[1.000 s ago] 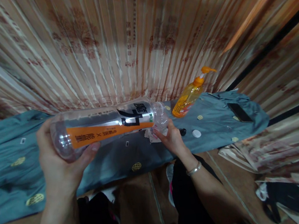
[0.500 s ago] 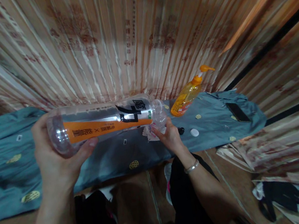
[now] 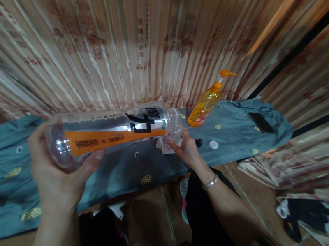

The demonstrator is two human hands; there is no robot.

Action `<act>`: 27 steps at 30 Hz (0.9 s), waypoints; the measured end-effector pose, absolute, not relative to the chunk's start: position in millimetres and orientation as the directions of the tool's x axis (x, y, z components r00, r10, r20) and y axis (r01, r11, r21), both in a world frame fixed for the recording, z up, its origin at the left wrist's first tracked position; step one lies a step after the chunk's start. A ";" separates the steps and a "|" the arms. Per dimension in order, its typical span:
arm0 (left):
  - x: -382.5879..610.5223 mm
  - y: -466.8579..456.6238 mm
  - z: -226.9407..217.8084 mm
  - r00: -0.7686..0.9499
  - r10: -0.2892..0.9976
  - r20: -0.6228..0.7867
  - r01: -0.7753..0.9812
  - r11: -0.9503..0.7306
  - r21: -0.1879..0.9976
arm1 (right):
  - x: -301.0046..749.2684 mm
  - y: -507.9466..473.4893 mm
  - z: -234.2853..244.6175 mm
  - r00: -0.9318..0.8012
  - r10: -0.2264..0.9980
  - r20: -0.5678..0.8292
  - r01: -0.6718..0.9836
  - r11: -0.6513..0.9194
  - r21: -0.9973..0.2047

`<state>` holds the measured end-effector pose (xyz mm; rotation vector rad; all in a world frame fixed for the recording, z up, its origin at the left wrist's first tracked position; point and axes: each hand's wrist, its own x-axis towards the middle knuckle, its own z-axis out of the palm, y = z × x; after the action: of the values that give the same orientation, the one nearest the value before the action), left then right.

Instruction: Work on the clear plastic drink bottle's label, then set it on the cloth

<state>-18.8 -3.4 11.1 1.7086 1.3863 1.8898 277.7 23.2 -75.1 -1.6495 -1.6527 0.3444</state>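
My left hand is wrapped round the base of a large clear plastic bottle with an orange and silver label. The bottle lies nearly level in the air, its neck pointing right. At that neck, my right hand grips a small clear plastic container between thumb and fingers. The neck and the container overlap in view; whether they touch, I cannot tell. No liquid shows clearly in either one. Just beyond my right hand, a pump bottle of yellow liquid stands on the cloth.
A blue-green patterned cloth covers the long surface below my hands. On it are a white round lid, a small black object, a pinkish-white packet and a dark phone. Pleated curtains hang behind.
My left hand and the base of the large bottle have shifted slightly left and up. My right hand with the small container stays almost where it was.
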 end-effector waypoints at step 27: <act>-16.4 -5.1 15.9 -0.279 0.682 0.676 0.441 -0.534 0.721 | 276.9 23.2 -73.6 0.142 0.940 0.310 0.722 0.116 -0.682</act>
<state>-16.4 -5.1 15.9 1.7603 1.4046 1.9120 276.9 23.2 -73.6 -1.6541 -1.6288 0.3601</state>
